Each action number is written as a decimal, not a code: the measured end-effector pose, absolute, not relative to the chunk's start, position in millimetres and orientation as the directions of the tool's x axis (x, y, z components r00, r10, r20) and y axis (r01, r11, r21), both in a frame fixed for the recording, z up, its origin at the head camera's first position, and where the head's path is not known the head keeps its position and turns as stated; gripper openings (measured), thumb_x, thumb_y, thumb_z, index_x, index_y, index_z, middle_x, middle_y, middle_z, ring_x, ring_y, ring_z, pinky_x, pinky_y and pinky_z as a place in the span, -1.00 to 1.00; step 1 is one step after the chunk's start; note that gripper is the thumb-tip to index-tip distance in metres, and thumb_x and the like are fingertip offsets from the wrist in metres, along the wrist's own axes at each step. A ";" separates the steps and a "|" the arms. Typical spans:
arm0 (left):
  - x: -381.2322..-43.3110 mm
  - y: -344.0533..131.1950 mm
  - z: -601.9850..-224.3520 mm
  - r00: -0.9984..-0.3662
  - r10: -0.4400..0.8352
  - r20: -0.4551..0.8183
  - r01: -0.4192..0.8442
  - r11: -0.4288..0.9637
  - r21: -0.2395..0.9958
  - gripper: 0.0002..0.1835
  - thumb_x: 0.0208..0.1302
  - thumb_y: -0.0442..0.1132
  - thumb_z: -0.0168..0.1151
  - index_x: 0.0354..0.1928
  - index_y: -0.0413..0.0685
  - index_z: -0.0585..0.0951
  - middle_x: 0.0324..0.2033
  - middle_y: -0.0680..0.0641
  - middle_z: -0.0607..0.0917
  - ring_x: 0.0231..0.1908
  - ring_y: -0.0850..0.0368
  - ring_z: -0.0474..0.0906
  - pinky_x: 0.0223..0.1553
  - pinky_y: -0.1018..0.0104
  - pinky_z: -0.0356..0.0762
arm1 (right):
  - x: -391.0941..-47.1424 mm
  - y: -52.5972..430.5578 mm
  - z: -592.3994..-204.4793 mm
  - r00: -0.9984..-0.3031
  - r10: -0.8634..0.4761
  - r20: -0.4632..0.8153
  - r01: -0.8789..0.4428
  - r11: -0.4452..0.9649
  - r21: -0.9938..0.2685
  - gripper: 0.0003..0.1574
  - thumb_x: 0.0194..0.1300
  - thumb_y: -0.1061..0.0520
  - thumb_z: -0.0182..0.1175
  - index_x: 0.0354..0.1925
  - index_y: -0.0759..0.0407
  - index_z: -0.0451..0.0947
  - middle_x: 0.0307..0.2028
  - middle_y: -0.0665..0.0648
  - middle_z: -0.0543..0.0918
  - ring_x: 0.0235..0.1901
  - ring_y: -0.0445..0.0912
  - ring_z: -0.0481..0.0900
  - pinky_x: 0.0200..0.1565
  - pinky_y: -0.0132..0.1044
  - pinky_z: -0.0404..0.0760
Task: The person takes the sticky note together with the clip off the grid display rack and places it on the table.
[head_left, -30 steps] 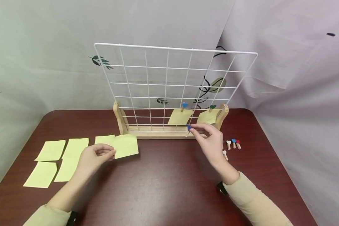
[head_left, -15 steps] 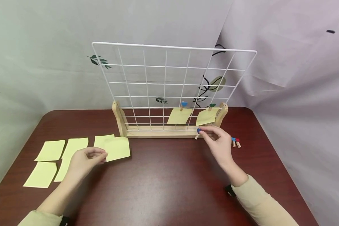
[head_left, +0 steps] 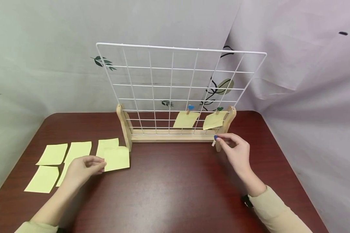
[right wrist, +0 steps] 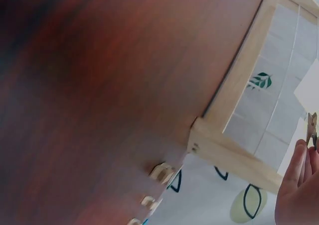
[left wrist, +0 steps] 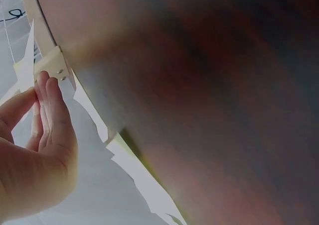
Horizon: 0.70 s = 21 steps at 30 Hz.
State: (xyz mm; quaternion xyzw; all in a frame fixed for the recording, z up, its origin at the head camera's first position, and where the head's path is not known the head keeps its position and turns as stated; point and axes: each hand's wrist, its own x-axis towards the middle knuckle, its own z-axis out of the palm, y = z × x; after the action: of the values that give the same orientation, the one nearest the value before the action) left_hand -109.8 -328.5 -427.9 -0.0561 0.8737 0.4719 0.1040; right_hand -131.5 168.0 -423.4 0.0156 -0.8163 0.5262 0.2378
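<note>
My left hand (head_left: pixel 83 171) pinches a yellow sticky note (head_left: pixel 117 158) by its left edge, over another note (head_left: pixel 106 144) on the table. Seen from the left wrist, the held note (left wrist: pixel 26 60) is edge-on between thumb and fingers. My right hand (head_left: pixel 237 152) grips a small wooden clothespin with a dark blue heart (head_left: pixel 215 137), in front of the right foot of a white wire grid rack (head_left: pixel 172 85). The pin's wooden legs (right wrist: pixel 311 125) point away from the fingertips in the right wrist view. Two notes hang on the grid, under a light blue heart clothespin (head_left: pixel 191 107) and a green one (head_left: pixel 220 109).
Several yellow notes (head_left: pixel 42 179) lie at the table's left, partly covered by the left hand. Loose clothespins (right wrist: pixel 162 172) rest on the table at the right, hidden behind the right hand in the head view. The rack's wooden base (head_left: pixel 172 138) stands at the back.
My right hand has moved right, carrying the blue heart clothespin away from below the hanging notes. My left hand has drawn back left and nearer with its note. The loose clothespins became covered.
</note>
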 end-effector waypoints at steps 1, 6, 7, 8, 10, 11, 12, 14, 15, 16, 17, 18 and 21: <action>-109.5 -329.8 -428.4 -0.971 0.004 -0.237 -0.196 0.550 0.812 -0.66 0.43 -0.28 0.38 -0.02 -0.53 0.68 -0.41 0.05 0.86 -0.45 0.39 0.75 -0.28 0.50 0.73 | -130.8 169.6 -423.3 -0.887 0.227 0.402 -0.273 0.445 -0.853 -0.83 0.24 0.40 0.49 -0.17 0.28 0.85 -0.29 -0.34 0.76 -0.44 -0.49 0.68 -0.41 -0.63 0.55; -107.7 -336.4 -431.7 -0.966 0.022 -0.259 -0.205 0.551 0.809 -0.70 0.44 -0.32 0.35 -0.04 -0.54 0.68 -0.32 -0.04 0.87 -0.43 0.41 0.74 -0.26 0.47 0.76 | -126.7 177.1 -422.3 -0.902 0.230 0.366 -0.243 0.431 -0.869 -0.85 0.26 0.38 0.49 -0.18 0.28 0.84 -0.33 -0.31 0.78 -0.57 -0.42 0.63 -0.63 -0.56 0.43; -107.6 -338.0 -432.5 -0.964 0.023 -0.265 -0.208 0.556 0.805 -0.70 0.44 -0.31 0.35 -0.04 -0.54 0.68 -0.32 -0.05 0.87 -0.43 0.42 0.74 -0.26 0.47 0.76 | -125.9 178.3 -421.9 -0.907 0.229 0.354 -0.237 0.418 -0.877 -0.86 0.27 0.38 0.48 -0.18 0.28 0.84 -0.35 -0.30 0.78 -0.63 -0.39 0.60 -0.68 -0.54 0.40; -107.5 -339.5 -433.2 -0.962 0.023 -0.272 -0.212 0.564 0.798 -0.69 0.45 -0.31 0.35 -0.03 -0.53 0.68 -0.33 -0.06 0.87 -0.43 0.42 0.74 -0.26 0.48 0.75 | -125.2 179.8 -422.0 -0.911 0.230 0.343 -0.230 0.407 -0.884 -0.85 0.27 0.39 0.48 -0.17 0.30 0.83 -0.39 -0.28 0.78 -0.70 -0.36 0.55 -0.73 -0.52 0.37; -107.4 -342.7 -434.4 -0.960 0.022 -0.279 -0.215 0.585 0.782 -0.69 0.45 -0.29 0.36 -0.03 -0.51 0.69 -0.33 -0.08 0.87 -0.43 0.41 0.74 -0.27 0.49 0.74 | -124.1 182.5 -421.8 -0.915 0.229 0.333 -0.225 0.398 -0.889 -0.86 0.28 0.39 0.47 -0.17 0.31 0.82 -0.44 -0.27 0.77 -0.77 -0.33 0.48 -0.78 -0.51 0.32; -107.5 -344.2 -434.6 -0.958 0.019 -0.285 -0.218 0.597 0.772 -0.69 0.45 -0.27 0.36 -0.02 -0.49 0.70 -0.32 -0.09 0.87 -0.43 0.40 0.75 -0.27 0.50 0.73 | -124.1 184.2 -422.5 -0.914 0.232 0.333 -0.222 0.403 -0.888 -0.86 0.27 0.40 0.47 -0.17 0.33 0.82 -0.46 -0.28 0.76 -0.78 -0.34 0.46 -0.76 -0.53 0.33; -107.5 -345.8 -434.8 -0.957 0.017 -0.288 -0.218 0.610 0.762 -0.68 0.45 -0.26 0.36 -0.02 -0.48 0.70 -0.32 -0.10 0.87 -0.42 0.39 0.76 -0.27 0.50 0.72 | -124.1 185.7 -423.0 -0.913 0.232 0.336 -0.222 0.409 -0.885 -0.85 0.26 0.41 0.47 -0.17 0.35 0.81 -0.47 -0.30 0.75 -0.79 -0.34 0.47 -0.74 -0.54 0.36; -107.4 -348.7 -434.5 -0.953 0.011 -0.301 -0.224 0.643 0.732 -0.67 0.46 -0.22 0.36 0.00 -0.43 0.71 -0.30 -0.11 0.88 -0.41 0.38 0.77 -0.33 0.48 0.67 | -123.8 188.8 -423.2 -0.908 0.228 0.351 -0.227 0.437 -0.871 -0.86 0.25 0.41 0.48 -0.18 0.36 0.82 -0.46 -0.33 0.74 -0.71 -0.36 0.55 -0.66 -0.58 0.43; -107.2 -350.0 -433.9 -0.952 0.007 -0.305 -0.224 0.662 0.715 -0.66 0.46 -0.19 0.36 0.00 -0.41 0.72 -0.29 -0.11 0.88 -0.41 0.37 0.78 -0.36 0.47 0.64 | -123.6 190.2 -422.9 -0.906 0.226 0.359 -0.228 0.452 -0.862 -0.87 0.25 0.40 0.48 -0.19 0.34 0.82 -0.45 -0.36 0.73 -0.66 -0.38 0.59 -0.62 -0.60 0.46; -107.1 -351.2 -433.4 -0.950 0.002 -0.311 -0.227 0.678 0.699 -0.65 0.47 -0.16 0.36 0.01 -0.38 0.72 -0.28 -0.12 0.89 -0.40 0.35 0.78 -0.39 0.44 0.61 | -123.3 191.7 -422.9 -0.904 0.226 0.363 -0.227 0.466 -0.855 -0.87 0.25 0.40 0.49 -0.19 0.34 0.83 -0.45 -0.37 0.72 -0.63 -0.40 0.61 -0.58 -0.61 0.48; -107.0 -352.2 -432.9 -0.948 -0.002 -0.318 -0.231 0.691 0.685 -0.63 0.47 -0.13 0.36 0.01 -0.36 0.73 -0.28 -0.12 0.89 -0.39 0.34 0.79 -0.43 0.42 0.57 | -122.9 193.2 -422.9 -0.904 0.224 0.364 -0.224 0.476 -0.850 -0.87 0.25 0.40 0.49 -0.19 0.33 0.83 -0.44 -0.36 0.73 -0.61 -0.41 0.63 -0.55 -0.61 0.49; -106.9 -353.1 -432.6 -0.946 -0.008 -0.323 -0.235 0.703 0.672 -0.62 0.47 -0.10 0.36 0.02 -0.34 0.73 -0.28 -0.12 0.89 -0.39 0.34 0.79 -0.45 0.39 0.53 | -122.2 194.7 -422.4 -0.905 0.222 0.364 -0.223 0.480 -0.848 -0.87 0.25 0.39 0.49 -0.20 0.31 0.83 -0.43 -0.32 0.75 -0.59 -0.41 0.65 -0.54 -0.61 0.50; -106.1 -355.3 -431.9 -0.944 -0.016 -0.330 -0.239 0.723 0.648 -0.60 0.47 -0.06 0.35 0.02 -0.32 0.73 -0.28 -0.12 0.89 -0.39 0.32 0.80 -0.50 0.34 0.50 | -121.0 199.6 -422.5 -0.903 0.219 0.370 -0.218 0.509 -0.833 -0.85 0.25 0.41 0.48 -0.19 0.29 0.84 -0.40 -0.09 0.83 -0.54 -0.45 0.68 -0.52 -0.62 0.52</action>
State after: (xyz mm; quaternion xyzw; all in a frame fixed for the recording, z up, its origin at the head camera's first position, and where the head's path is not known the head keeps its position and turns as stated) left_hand -106.1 -355.3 -431.9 -0.0697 0.9157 0.3654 0.1524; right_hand -121.0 199.6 -422.5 -0.0004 -0.8400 0.4957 0.2206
